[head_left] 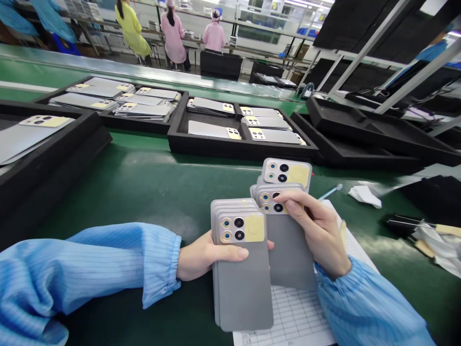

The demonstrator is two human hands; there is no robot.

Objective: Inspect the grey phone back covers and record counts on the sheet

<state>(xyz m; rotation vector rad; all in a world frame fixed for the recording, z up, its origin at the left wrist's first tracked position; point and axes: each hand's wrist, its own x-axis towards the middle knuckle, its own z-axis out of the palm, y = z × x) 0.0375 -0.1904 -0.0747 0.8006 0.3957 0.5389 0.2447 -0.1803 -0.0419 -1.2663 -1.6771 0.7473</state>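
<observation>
Grey phone back covers [245,288] form a fanned stack in my left hand [216,254], whose thumb lies across the front one below its camera openings. Each cover shows a raised camera area with a yellow film patch. Behind and to the right is a second group of covers [290,250]. My right hand [313,221] pinches at the camera area of its front cover, with thumb and forefinger close together. Its other fingers are partly hidden, so I cannot tell how firmly it grips. Beneath both groups lies a printed grid sheet [298,317].
Black trays with stacked covers stand across the back [241,149] and at the left [54,168]. Other black trays [360,149] lean at the right. A blue stick [330,192], crumpled white tissue [365,196] and torn wrappings [439,245] lie on the green table. Several people sit beyond.
</observation>
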